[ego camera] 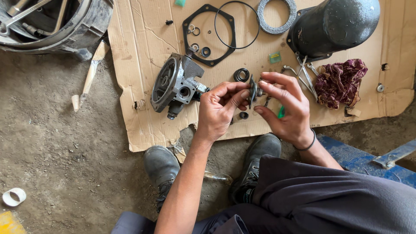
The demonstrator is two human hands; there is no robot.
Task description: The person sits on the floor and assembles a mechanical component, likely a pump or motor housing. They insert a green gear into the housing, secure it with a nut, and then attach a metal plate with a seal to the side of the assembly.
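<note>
Left hand (219,108) and right hand (286,106) both pinch a small dark disc (252,92) above cardboard (138,43); loose grip could drop it among scattered rings (241,75).

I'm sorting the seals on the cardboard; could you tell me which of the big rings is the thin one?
The thin black O-ring, lying between the angular black gasket and the broad grey ring; those two are flat and wide, it is just a fine loop.

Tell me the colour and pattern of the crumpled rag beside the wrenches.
The rag is dark maroon with a pale, cream-coloured print, seen best in the head view.
</note>
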